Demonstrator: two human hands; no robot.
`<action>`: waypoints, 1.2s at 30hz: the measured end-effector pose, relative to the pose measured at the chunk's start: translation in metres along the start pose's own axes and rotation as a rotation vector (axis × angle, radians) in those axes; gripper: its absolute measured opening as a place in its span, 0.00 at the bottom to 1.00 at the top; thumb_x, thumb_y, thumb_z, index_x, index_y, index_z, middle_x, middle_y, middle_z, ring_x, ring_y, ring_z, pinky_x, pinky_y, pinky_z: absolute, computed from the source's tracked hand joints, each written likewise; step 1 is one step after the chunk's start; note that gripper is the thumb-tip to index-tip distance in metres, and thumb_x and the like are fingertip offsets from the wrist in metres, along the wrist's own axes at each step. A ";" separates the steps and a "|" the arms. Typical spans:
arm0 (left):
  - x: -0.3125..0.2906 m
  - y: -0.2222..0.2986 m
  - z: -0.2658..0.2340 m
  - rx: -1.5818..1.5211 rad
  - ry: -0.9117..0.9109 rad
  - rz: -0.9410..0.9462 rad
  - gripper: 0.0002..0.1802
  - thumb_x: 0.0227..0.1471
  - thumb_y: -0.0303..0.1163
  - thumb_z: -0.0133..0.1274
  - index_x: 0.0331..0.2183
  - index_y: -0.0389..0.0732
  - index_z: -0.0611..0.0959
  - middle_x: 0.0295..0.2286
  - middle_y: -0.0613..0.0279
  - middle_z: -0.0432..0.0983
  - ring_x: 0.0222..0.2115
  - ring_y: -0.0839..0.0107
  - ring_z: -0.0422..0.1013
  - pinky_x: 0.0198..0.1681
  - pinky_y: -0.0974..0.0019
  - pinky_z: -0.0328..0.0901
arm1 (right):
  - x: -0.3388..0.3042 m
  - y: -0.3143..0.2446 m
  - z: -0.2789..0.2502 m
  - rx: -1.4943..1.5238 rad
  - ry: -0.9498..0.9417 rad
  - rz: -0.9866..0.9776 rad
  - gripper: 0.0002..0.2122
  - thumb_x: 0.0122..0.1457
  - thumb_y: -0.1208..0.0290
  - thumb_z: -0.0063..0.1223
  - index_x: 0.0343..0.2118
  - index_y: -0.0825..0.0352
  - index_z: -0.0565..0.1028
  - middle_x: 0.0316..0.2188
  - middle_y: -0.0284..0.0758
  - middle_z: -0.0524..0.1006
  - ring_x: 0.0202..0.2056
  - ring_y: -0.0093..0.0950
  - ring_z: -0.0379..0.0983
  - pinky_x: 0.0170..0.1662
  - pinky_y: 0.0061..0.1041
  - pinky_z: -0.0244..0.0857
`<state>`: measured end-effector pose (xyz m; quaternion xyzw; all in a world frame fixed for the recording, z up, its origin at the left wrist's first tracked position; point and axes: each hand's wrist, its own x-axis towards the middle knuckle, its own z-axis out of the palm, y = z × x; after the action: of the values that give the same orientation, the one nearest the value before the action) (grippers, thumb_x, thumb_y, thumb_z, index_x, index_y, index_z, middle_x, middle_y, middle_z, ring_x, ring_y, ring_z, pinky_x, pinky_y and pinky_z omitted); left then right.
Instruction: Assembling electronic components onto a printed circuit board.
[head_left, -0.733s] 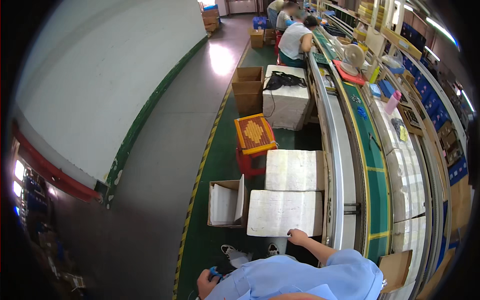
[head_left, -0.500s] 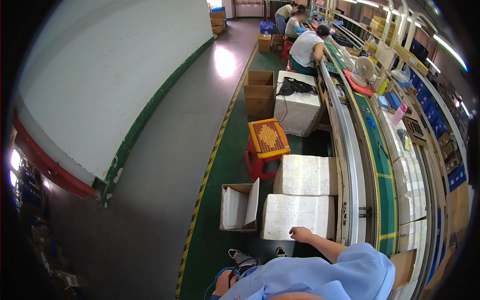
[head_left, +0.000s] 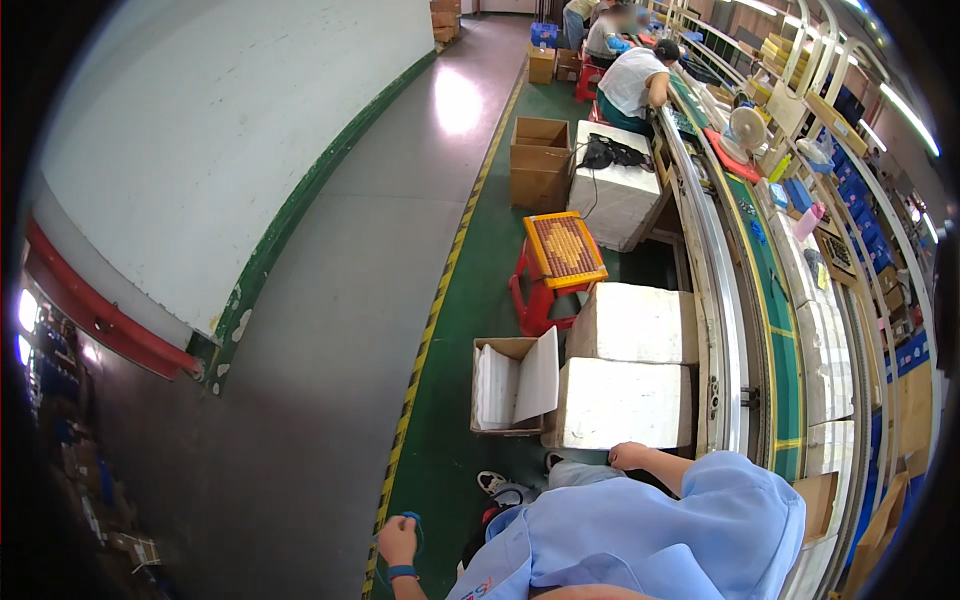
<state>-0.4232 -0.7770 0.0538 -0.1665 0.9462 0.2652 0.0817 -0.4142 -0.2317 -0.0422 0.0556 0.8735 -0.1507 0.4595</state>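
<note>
My left hand [head_left: 397, 541] is low in the view, over the striped floor line, with a blue band on its wrist. Its fingers are curled round a thin blue cord [head_left: 418, 534], which loops out beside them. My right hand [head_left: 628, 457] hangs at the near edge of the nearer white foam block [head_left: 622, 405]. Its fingers are loosely closed and I see nothing in them; whether it touches the block I cannot tell. Left of that block, an open cardboard box [head_left: 508, 430] holds white foam sheets [head_left: 538, 378].
A second foam block [head_left: 640, 322], a red stool [head_left: 535, 308] with a beaded seat top [head_left: 566, 250] and another cardboard box [head_left: 541, 165] stand ahead. The conveyor line [head_left: 785, 375] runs along my right. People [head_left: 630, 85] sit farther along it. A white wall [head_left: 240, 130] bounds the walkway [head_left: 330, 300].
My left hand has moved out to the left, away from my body, with the blue cord. My right hand has drawn back to the foam block's near edge. The view has shifted slightly.
</note>
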 end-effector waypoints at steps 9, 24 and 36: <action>-0.028 0.065 -0.072 0.007 -0.316 -0.077 0.15 0.44 0.41 0.58 0.29 0.39 0.82 0.27 0.53 0.78 0.30 0.54 0.74 0.33 0.60 0.66 | 0.053 -0.027 -0.065 -0.163 -0.005 -0.180 0.13 0.49 0.62 0.49 0.38 0.56 0.78 0.38 0.39 0.77 0.42 0.39 0.73 0.46 0.35 0.66; -0.044 0.121 -0.081 -0.666 0.536 -0.038 0.10 0.52 0.30 0.54 0.37 0.36 0.78 0.24 0.71 0.68 0.23 0.83 0.62 0.26 0.78 0.59 | 0.165 0.082 -0.055 0.157 0.001 -0.133 0.09 0.46 0.71 0.51 0.28 0.68 0.79 0.22 0.40 0.78 0.20 0.30 0.75 0.25 0.29 0.69; 0.018 0.078 0.085 -0.195 -0.161 -0.102 0.17 0.45 0.45 0.53 0.32 0.42 0.79 0.31 0.53 0.75 0.34 0.53 0.71 0.36 0.56 0.66 | 0.130 -0.028 -0.062 -0.035 -0.030 -0.250 0.12 0.47 0.66 0.52 0.34 0.63 0.79 0.33 0.42 0.79 0.36 0.37 0.76 0.40 0.32 0.69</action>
<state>-0.4622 -0.6743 0.0149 -0.1998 0.8965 0.3639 0.1545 -0.5437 -0.2442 -0.1094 -0.0642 0.8691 -0.1924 0.4512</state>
